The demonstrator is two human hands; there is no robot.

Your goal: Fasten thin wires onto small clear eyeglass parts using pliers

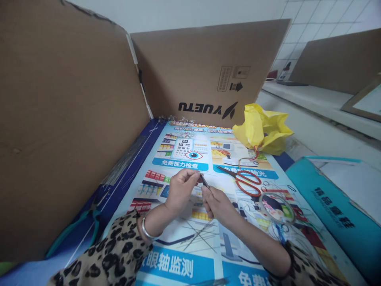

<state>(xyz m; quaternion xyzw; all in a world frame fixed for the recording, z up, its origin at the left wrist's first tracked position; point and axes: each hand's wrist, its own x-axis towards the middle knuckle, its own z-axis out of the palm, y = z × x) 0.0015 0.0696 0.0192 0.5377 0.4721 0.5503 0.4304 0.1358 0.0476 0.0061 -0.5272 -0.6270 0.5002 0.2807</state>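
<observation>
Above the middle of the printed poster (205, 151), my two hands almost meet. My left hand (183, 187) is closed in a pinch, and what lies between its fingertips is too small to make out. In my right hand (216, 201) is a small dark pointed tool (204, 181), its tip directed at the left fingertips. Orange-handled scissors (248, 182) lie just beyond my right hand, blades toward the upper left. Thin wire pieces (201, 237) cross one another on the poster below my hands.
Cardboard walls (190, 71) stand at the back and left. A yellow bag (262, 129) sits at the back right, with a tape roll (276, 208) nearer and a teal box (330, 210) at the right. Teal-handled pliers (76, 230) and thin wires (122, 165) lie left.
</observation>
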